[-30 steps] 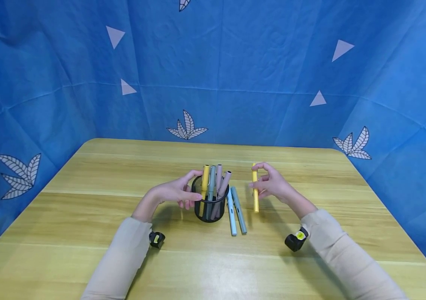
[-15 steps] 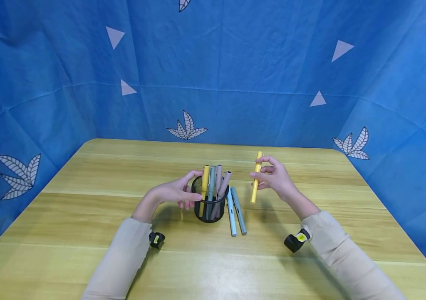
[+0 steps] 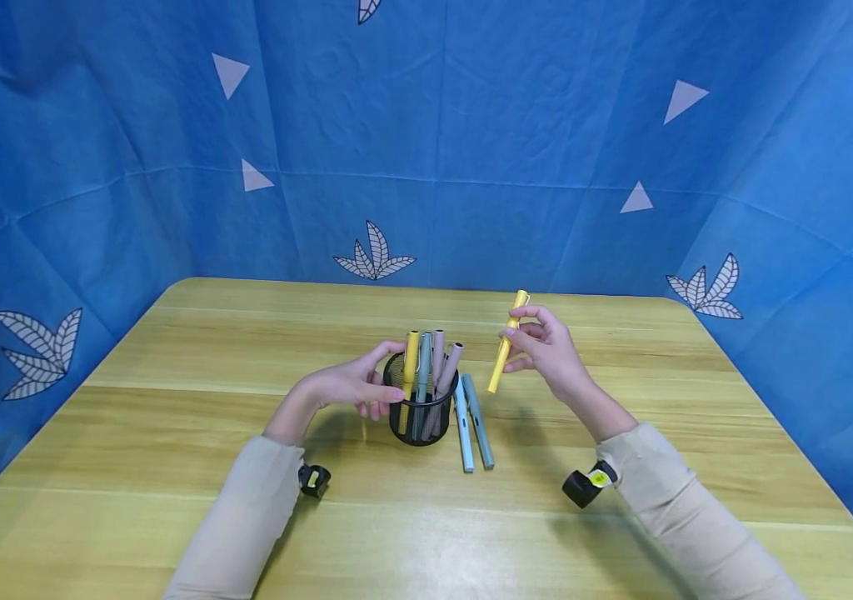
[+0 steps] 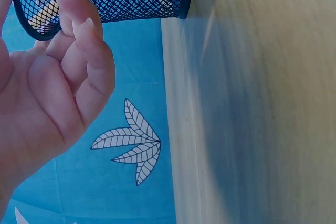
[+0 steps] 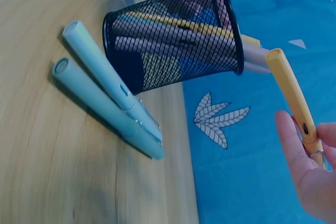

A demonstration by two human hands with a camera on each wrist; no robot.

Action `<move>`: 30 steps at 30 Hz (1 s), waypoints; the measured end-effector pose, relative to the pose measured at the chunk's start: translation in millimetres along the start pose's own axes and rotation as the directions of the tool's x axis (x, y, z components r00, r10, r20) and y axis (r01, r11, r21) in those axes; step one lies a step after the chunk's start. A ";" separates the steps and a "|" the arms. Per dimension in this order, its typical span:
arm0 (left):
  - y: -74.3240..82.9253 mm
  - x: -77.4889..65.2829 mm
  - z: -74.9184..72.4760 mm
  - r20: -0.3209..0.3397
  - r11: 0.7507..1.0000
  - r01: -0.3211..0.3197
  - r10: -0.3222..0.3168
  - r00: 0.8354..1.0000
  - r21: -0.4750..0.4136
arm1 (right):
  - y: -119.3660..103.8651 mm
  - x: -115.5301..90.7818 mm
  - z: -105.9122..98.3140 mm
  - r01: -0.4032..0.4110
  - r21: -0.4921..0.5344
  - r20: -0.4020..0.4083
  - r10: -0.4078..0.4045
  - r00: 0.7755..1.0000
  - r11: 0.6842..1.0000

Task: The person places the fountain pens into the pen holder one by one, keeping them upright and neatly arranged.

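Note:
A black mesh pen holder (image 3: 421,421) stands upright on the table with several pens in it: a yellow pen (image 3: 411,358), a grey-blue one (image 3: 423,367) and two lilac ones (image 3: 447,371). My left hand (image 3: 355,383) grips its rim from the left, thumb at the near side and index finger at the far side. In my right hand (image 3: 546,350) a second yellow pen (image 3: 501,362) is pinched, raised above the table and tilted, its lower end toward the holder. Right of the holder lie a light blue pen (image 3: 464,425) and a grey-blue pen (image 3: 478,421), side by side.
The wooden table (image 3: 172,367) has light grain and rounded far corners. Behind it hangs a blue cloth (image 3: 501,150) with white leaves and triangles. A wrist camera (image 3: 314,481) sits on the left wrist, another camera (image 3: 587,485) on the right.
My right hand has lifted the yellow pen off the table level and tilted it, its lower end swinging left toward the holder. The left hand and the holder have stayed put.

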State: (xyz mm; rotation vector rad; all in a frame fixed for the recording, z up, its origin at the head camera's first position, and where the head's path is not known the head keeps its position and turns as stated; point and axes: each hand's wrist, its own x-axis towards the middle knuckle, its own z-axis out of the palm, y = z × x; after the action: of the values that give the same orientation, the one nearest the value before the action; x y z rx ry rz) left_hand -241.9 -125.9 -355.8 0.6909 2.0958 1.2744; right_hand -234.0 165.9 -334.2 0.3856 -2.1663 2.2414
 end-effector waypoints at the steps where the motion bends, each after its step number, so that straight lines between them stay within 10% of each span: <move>1: -0.1 -0.2 0.1 0.000 1.000 0.000 0.000 1.000 0.000 | -0.6 -0.2 0.8 0.003 0.005 -0.002 -0.003 1.000 1.000; 16: -1.1 0.1 -0.1 -0.001 1.000 -0.008 0.008 1.000 0.001 | -11.3 -4.5 16.9 0.125 0.136 -0.086 -0.114 0.990 0.983; 24: -1.7 -0.4 0.0 0.000 1.000 -0.010 0.010 1.000 0.001 | 25.9 12.8 8.7 0.276 0.146 -0.062 -0.269 0.961 0.950; 30: -1.7 -0.2 0.2 0.003 1.000 -0.010 0.010 1.000 -0.006 | -0.8 -3.6 29.4 0.242 0.059 -0.091 -0.237 0.967 0.968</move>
State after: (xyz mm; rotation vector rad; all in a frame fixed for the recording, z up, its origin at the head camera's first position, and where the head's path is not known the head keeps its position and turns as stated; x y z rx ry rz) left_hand -241.8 -126.7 -357.4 0.7016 2.0878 1.2832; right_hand -225.2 137.6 -333.5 0.5151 -1.8912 2.1633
